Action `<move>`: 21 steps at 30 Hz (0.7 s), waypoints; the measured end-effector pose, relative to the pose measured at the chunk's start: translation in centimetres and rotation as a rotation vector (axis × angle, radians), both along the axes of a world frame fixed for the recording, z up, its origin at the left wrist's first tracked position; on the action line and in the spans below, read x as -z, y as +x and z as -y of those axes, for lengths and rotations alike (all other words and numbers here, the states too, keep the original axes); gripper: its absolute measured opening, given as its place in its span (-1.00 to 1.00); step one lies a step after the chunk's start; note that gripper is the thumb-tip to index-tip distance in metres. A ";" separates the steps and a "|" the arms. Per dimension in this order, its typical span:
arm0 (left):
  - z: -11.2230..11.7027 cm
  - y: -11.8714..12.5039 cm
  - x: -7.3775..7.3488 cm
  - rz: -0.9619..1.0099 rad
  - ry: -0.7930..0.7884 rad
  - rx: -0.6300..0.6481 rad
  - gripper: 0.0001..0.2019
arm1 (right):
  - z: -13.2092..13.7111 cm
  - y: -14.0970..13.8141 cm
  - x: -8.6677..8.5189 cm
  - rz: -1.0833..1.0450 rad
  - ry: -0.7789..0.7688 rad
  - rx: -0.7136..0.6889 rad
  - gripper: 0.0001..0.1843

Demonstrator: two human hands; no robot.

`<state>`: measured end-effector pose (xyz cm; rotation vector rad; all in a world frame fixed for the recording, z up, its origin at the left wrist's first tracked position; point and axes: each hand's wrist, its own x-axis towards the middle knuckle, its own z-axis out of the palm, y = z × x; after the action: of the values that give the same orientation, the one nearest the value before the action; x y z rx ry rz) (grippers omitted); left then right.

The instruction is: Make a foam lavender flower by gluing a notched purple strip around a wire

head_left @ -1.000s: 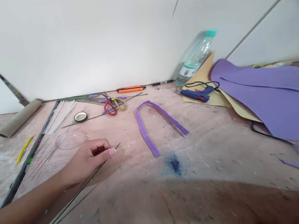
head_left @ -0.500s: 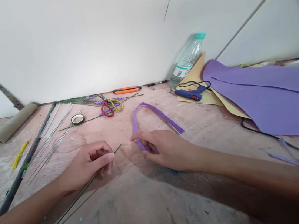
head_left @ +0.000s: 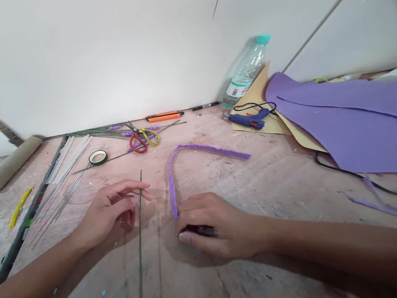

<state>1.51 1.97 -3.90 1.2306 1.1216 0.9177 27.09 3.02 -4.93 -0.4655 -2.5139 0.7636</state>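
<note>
My left hand (head_left: 112, 207) holds a long thin green wire stem (head_left: 140, 245) between its fingers. The stem stands nearly lengthwise to me, its lower end running out of the bottom of the view. My right hand (head_left: 213, 224) is closed round one end of a purple felt-like strip (head_left: 172, 183) with a fringed, ruffled edge. From that fist the strip runs up, bends sharply and trails right across the table. Something dark shows inside the right fist, but I cannot make out what. The gripped end of the strip is mostly hidden.
Scissors (head_left: 138, 142) and green tape (head_left: 98, 158) lie beyond my left hand, near loose wires (head_left: 72, 188) and white glue sticks (head_left: 69, 158). An orange cutter (head_left: 165, 116) lies by the wall. Rightward are a blue glue gun (head_left: 250, 119), bottle (head_left: 247, 74) and purple sheets (head_left: 360, 130).
The green stem has swung from slanting to nearly upright in my left hand, whose fingers stretched out. My right hand moved nearer to me with the strip, whose far end swung outward.
</note>
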 end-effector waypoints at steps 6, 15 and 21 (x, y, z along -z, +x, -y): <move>-0.3 -0.2 0.1 -0.076 0.079 -0.174 -0.72 | 0.1 0.2 0.1 -0.028 -0.004 0.097 -0.86; -1.0 -1.0 0.2 -0.140 0.202 -0.415 -0.70 | 0.5 0.5 -0.4 -0.102 -0.020 0.325 -0.75; -1.4 -1.1 -0.2 -0.162 0.229 -0.474 -0.73 | 0.4 0.6 -0.5 -0.166 0.044 0.358 -0.66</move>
<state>0.39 3.33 -3.70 1.2612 1.5072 1.3508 27.74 2.61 -4.41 -0.7768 -2.2045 0.5800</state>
